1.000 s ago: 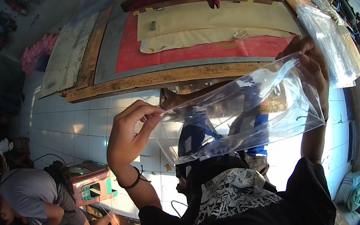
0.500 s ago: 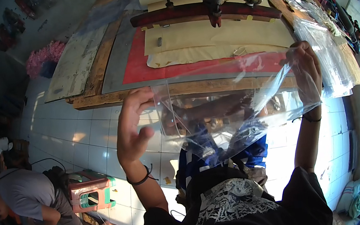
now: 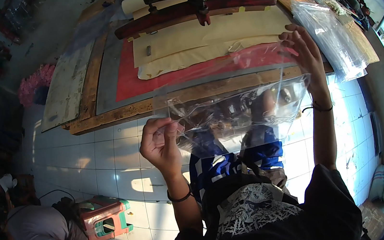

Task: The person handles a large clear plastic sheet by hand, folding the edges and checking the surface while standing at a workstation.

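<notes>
A clear, crinkled plastic sheet (image 3: 249,112) hangs in front of me between my hands, its near part over my lap. I cannot tell whether it is one layer or a bag. My left hand (image 3: 161,141) is closed in a pinch on the sheet's left edge, thumb against fingers. At the sheet's far right corner is my right hand (image 3: 305,54), raised, its fingers stretched out and apart. The sheet lies against or very near that palm; the exact contact is hard to make out through the glare.
Ahead stands a wooden-edged worktable (image 3: 118,115) with a red sheet (image 3: 124,80), tan paper (image 3: 210,37) and a dark metal press bar (image 3: 197,15). Clear plastic sheets (image 3: 331,38) are piled at its right. A co-worker (image 3: 42,232) bends beside a plastic stool (image 3: 103,219) at lower left.
My left hand has gone from spread fingers beside the sheet to a pinch on its left edge, shifting right and nearer. My right hand's fingers have opened out, and the sheet has shifted.
</notes>
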Tool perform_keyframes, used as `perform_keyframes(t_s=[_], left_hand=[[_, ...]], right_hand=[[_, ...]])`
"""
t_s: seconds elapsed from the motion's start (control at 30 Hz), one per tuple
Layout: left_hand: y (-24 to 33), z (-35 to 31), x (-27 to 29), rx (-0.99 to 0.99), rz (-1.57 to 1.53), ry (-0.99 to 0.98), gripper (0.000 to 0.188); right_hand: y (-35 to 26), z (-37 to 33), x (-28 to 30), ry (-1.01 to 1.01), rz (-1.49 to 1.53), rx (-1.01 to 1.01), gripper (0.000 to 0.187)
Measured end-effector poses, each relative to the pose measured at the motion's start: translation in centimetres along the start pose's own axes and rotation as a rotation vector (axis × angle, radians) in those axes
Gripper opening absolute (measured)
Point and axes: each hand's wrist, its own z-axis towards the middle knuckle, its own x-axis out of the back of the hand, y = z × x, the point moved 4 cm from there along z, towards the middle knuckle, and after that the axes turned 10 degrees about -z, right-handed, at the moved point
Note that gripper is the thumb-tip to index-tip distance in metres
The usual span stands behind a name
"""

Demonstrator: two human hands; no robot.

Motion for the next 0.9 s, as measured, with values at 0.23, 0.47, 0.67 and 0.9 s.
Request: perform_keyframes(t_s=[0.23, 0.47, 0.67, 0.9], left_hand=[[-0.4, -0.3, -0.1, -0.051, 0.025, 0.08, 0.012], [-0.4, -0.1, -0.5, -0.026, 0.015, 0.085, 0.012], [1.0, 0.7, 0.8, 0.023, 0.063, -0.023, 0.015], [1.4, 1.2, 3.0, 0.091, 0.105, -0.121, 0.011]], right_hand=[[-1.3, -6.5, 2.1, -0.041, -0.455, 0.354, 0.048], [0.6, -8.3, 0.8, -0.103, -0.621, 0.208, 0.03], [0.3, -7.9, 1.1, -0.13, -0.667, 0.273, 0.026], [-0.9, -7.1, 1.4, -0.17, -0.676, 0.341, 0.026]])
